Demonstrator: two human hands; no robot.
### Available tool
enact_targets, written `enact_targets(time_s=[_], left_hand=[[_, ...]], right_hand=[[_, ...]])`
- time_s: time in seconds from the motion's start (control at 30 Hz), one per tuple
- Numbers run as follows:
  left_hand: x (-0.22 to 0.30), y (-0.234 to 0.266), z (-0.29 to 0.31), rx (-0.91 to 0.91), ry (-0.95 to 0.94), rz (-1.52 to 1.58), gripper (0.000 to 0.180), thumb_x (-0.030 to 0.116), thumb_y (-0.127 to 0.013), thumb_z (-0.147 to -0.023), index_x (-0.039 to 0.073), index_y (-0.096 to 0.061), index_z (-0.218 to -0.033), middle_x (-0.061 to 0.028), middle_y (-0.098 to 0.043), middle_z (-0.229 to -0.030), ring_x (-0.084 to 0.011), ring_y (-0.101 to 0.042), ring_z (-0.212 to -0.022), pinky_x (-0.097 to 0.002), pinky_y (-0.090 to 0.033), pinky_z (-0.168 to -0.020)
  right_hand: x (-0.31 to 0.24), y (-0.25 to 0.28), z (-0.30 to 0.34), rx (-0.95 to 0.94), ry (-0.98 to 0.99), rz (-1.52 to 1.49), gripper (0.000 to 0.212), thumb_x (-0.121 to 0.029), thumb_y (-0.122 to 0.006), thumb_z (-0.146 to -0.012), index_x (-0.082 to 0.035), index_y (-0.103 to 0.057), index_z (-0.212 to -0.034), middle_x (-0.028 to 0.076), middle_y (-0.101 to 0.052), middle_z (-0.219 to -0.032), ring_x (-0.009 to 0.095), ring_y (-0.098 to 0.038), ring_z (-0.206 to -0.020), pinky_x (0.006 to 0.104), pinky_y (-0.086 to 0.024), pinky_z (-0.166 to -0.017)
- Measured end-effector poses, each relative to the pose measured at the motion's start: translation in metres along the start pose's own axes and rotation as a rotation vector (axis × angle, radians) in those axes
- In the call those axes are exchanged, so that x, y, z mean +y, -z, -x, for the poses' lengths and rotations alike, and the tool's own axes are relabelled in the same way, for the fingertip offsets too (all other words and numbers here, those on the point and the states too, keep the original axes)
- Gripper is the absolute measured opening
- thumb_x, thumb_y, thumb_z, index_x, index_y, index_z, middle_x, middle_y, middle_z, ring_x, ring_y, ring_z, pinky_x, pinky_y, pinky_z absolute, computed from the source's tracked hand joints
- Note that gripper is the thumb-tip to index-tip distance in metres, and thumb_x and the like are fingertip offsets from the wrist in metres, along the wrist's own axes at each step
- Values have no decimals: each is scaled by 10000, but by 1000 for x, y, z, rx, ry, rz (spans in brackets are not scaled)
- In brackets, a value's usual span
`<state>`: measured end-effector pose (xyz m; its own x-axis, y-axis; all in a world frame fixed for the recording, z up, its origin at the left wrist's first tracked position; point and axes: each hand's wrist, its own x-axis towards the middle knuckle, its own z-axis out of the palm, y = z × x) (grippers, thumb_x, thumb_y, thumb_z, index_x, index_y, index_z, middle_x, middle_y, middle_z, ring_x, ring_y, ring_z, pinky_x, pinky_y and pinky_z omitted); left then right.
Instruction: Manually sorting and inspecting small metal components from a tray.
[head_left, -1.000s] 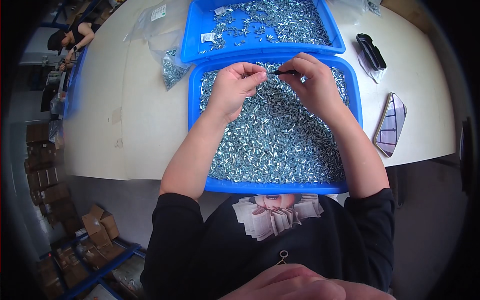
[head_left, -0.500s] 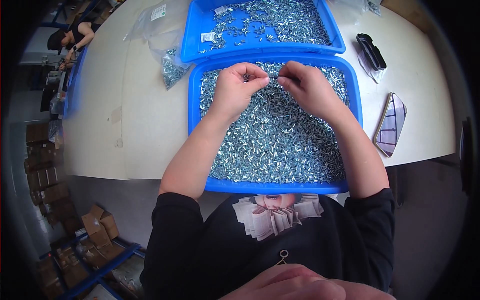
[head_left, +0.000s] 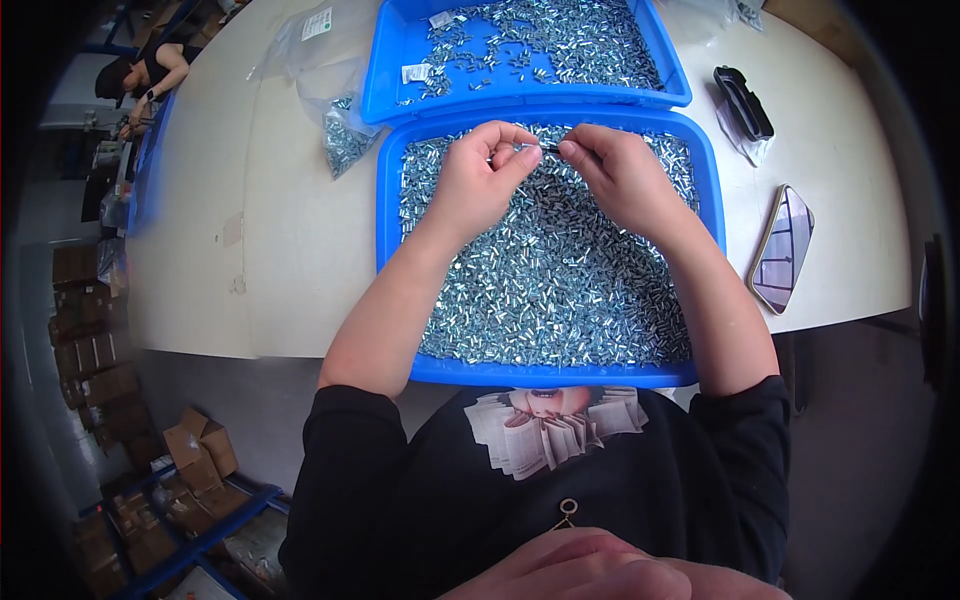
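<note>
A blue tray (head_left: 388, 260) in front of me is filled with several small shiny metal screws (head_left: 560, 280). Over its far half, my left hand (head_left: 480, 180) and my right hand (head_left: 620, 175) meet fingertip to fingertip. Between them they pinch a small screw with a dark piece (head_left: 543, 148) on it. My left fingers curl around the shiny end; my right thumb and forefinger grip the dark end.
A second blue tray (head_left: 385, 70) with scattered screws lies behind the first. Clear plastic bags of screws (head_left: 340, 140) rest to its left. A phone (head_left: 782, 248) and a black object (head_left: 742, 102) lie on the white table to the right. Another person (head_left: 140, 75) sits at far left.
My two hands have drawn closer together; the gap between the fingertips has shut around the small part. The dark piece sticks out less than a second ago.
</note>
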<state>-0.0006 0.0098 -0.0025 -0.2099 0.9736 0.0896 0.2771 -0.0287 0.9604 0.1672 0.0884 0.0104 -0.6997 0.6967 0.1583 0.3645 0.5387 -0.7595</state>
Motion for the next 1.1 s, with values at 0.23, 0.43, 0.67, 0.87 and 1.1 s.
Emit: enact_targets(time_s=[0.23, 0.43, 0.67, 0.87, 1.1], left_hand=[[-3, 1, -1, -13, 80, 118, 108, 121, -631, -837, 14, -626, -825, 75, -450, -631, -14, -370, -586, -189, -313, -519], [-2, -1, -1, -9, -18, 40, 102, 114, -644, -822, 16, -618, -811, 85, -421, -607, -11, -355, -572, -189, -307, -504], [0, 1, -1, -8, 22, 11, 109, 120, -656, -813, 19, -617, -794, 89, -417, -597, -12, -353, -562, -189, -306, -501], [-3, -4, -1, 10, 3, 40, 121, 132, -661, -811, 27, -616, -772, 88, -420, -587, -15, -354, -557, -197, -308, -501], [-3, -1, -1, -10, 58, 26, 110, 121, -661, -810, 28, -616, -772, 81, -450, -586, -12, -359, -558, -199, -302, -496]], right_hand=[[-12, 5, 1, -20, -37, -66, 226, -228, -561, -858, -6, -579, -823, 185, -580, -673, 359, -571, -643, 412, -438, -576], [0, 0, 1, -15, -37, -66, 229, -235, -584, -846, -7, -573, -830, 184, -572, -660, 359, -566, -635, 407, -436, -573], [-3, 1, 1, 14, -67, -33, 262, -262, -603, -833, -2, -590, -802, 165, -608, -703, 329, -600, -684, 388, -464, -614], [2, 1, 2, 21, 24, -50, 212, -232, -620, -814, -33, -623, -889, 157, -631, -761, 328, -612, -712, 384, -476, -643], [0, 1, 2, 80, 106, -59, 173, -181, -613, -815, -24, -608, -887, 166, -613, -773, 344, -600, -755, 408, -469, -668]])
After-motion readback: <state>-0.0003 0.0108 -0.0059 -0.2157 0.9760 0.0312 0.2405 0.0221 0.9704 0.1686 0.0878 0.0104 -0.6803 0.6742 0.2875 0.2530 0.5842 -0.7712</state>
